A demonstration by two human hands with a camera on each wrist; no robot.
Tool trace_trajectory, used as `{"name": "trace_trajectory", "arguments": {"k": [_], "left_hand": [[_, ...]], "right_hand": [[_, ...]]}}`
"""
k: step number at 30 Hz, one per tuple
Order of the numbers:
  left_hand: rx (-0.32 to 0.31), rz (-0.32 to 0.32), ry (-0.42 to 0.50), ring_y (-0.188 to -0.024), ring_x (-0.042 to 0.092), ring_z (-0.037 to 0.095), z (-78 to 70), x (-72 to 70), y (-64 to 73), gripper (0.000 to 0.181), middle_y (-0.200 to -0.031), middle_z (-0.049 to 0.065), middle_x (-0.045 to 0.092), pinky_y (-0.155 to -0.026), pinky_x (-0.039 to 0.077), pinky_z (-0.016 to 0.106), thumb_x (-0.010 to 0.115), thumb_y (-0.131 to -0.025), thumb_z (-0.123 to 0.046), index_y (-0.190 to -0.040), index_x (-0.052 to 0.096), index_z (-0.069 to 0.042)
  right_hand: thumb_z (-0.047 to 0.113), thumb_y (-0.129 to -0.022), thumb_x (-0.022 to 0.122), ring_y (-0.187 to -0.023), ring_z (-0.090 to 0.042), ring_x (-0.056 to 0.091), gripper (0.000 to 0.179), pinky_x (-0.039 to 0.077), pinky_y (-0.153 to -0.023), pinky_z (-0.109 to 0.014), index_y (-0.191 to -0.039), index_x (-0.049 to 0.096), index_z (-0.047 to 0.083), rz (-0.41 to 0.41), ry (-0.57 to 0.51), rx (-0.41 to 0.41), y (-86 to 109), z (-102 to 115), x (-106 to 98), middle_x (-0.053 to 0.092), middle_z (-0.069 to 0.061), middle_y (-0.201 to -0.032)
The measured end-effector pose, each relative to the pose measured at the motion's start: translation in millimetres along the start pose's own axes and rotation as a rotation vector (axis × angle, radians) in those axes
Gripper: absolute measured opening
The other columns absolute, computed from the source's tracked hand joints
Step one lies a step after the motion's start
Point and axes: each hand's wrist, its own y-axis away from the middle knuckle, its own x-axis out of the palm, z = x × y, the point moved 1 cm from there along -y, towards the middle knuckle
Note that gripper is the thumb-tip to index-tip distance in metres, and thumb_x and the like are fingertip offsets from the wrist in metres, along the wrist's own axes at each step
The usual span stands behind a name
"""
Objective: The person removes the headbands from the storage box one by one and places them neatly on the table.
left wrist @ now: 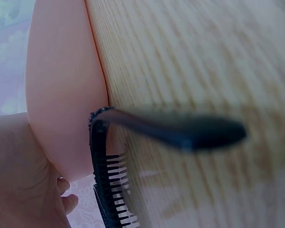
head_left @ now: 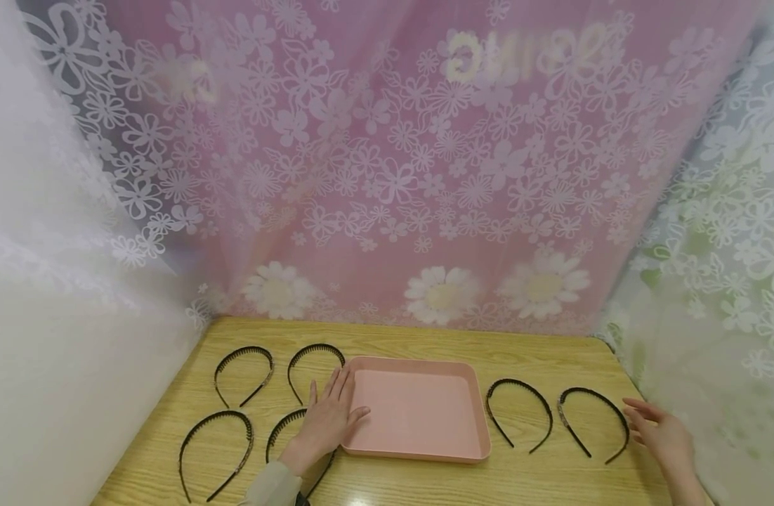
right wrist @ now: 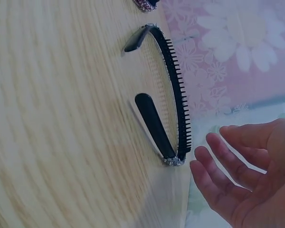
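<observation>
My left hand (head_left: 326, 422) lies against the left rim of a pink rectangular tray (head_left: 418, 460), its fingers stretched out and thumb spread. In the left wrist view, a black toothed headband (left wrist: 100, 161) stands close in front of the tray's side wall (left wrist: 66, 85). That headband is partly covered by my left forearm in the head view. Past the table's right side, my right hand (head_left: 668, 439) hovers beside the rightmost headband (head_left: 579, 390), fingers loosely bent and holding nothing. The right wrist view shows the fingertips just off this headband's (right wrist: 173, 80) glittery end.
Another headband (head_left: 520, 382) lies between the tray and the rightmost one. To the left of the tray, several more spread over the wooden table (head_left: 412, 341), including one at the back left (head_left: 251, 348) and one at the front left (head_left: 213, 414). Flowered curtains (head_left: 387, 232) hang around the table.
</observation>
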Motion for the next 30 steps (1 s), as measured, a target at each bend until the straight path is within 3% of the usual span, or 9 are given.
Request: {"name": "trace_trajectory", "arguments": {"k": [7,14,23,27,30], "left_hand": [[0.002,0.002,0.002,-0.151,0.025,0.040,0.1,0.6,0.2,0.078,-0.165,0.019,0.023,-0.113,0.016,0.076,0.052,-0.103,-0.048,-0.158,0.028,0.003],[0.000,-0.003,-0.010,-0.150,0.027,0.041,-1.6,-3.6,-0.3,0.078,-0.165,0.020,0.025,-0.113,0.017,0.076,0.054,-0.103,-0.046,-0.157,0.029,0.004],[0.018,-0.031,0.009,-0.149,0.028,0.044,0.5,-0.6,-0.3,0.078,-0.163,0.023,0.027,-0.111,0.017,0.078,0.056,-0.103,-0.044,-0.156,0.030,0.006],[0.024,-0.047,0.008,-0.149,0.027,0.043,1.7,2.9,0.7,0.078,-0.164,0.022,0.026,-0.111,0.017,0.078,0.055,-0.103,-0.046,-0.156,0.030,0.005],[0.033,-0.060,0.000,-0.149,0.028,0.043,2.5,4.3,1.7,0.078,-0.164,0.022,0.026,-0.111,0.018,0.078,0.053,-0.103,-0.048,-0.156,0.031,0.005]], "right_hand": [[0.032,-0.106,0.055,-0.069,0.001,0.064,0.051,0.061,-0.064,-0.029,-0.135,0.057,-0.010,0.024,0.058,-0.005,1.9,9,8,0.071,-0.024,-0.109],[0.028,-0.105,0.057,-0.071,0.001,0.068,0.048,0.061,-0.062,-0.029,-0.131,0.059,-0.013,0.016,0.012,-0.090,6.7,18,18,0.074,-0.019,-0.103],[0.030,-0.106,0.056,-0.076,0.003,0.066,0.050,0.061,-0.065,-0.029,-0.133,0.058,-0.013,0.052,-0.015,-0.161,13.5,37,32,0.070,-0.026,-0.108],[0.032,-0.106,0.055,-0.079,0.004,0.067,0.052,0.061,-0.068,-0.030,-0.136,0.056,-0.010,0.089,0.013,-0.165,14.6,47,37,0.067,-0.031,-0.117],[0.038,-0.106,0.053,-0.083,-0.003,0.071,0.055,0.061,-0.069,-0.031,-0.138,0.056,-0.006,0.108,0.073,-0.176,13.7,54,40,0.064,-0.031,-0.126]]}}
